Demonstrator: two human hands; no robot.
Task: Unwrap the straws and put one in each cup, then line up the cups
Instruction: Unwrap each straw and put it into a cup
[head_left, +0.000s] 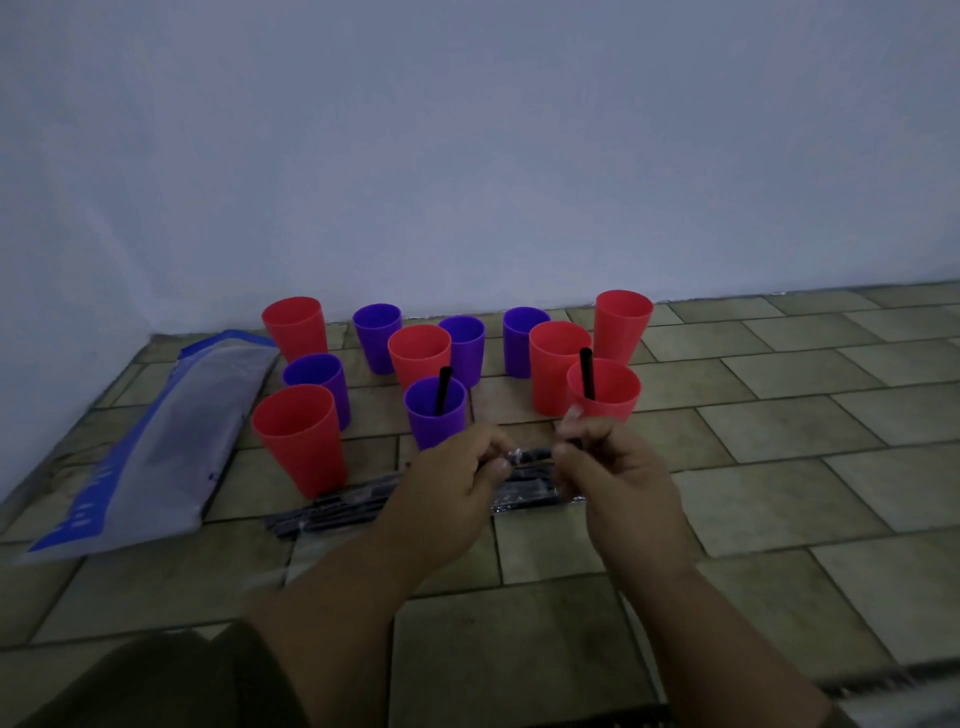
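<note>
Pale wall (467, 130) behind; tiled floor (779, 493) carries everything. A long clear-and-blue plastic bag (156, 441) lies flat toward the floor's left edge, long axis running from near left toward the far left corner.

The left hand (457, 478) and right hand (608, 467) are over the middle of the floor. Both have fingers curled, pinching one wrapped straw (530, 454) between them. Its long axis runs left-right, roughly level, one end in each hand.

Cups are all upright, mouths up, bunched near the floor's far edge by the wall, not in a line. Six red cups (300, 441), five purple cups (376, 335), eleven total.

Two cups hold a straw:
- The front purple cup (431, 426) has the purple-cup straw (444, 387), black, top end up, leaning slightly right.
- The front red cup (613, 389) has the red-cup straw (586, 371), black, near upright. This cup sits just behind the right hand.

A straw pile (337, 512), still wrapped, lies on the floor under the hands, just in front of the cups. Long axes run mostly left-right, rising a little to the right. Too blurred to count.
</note>
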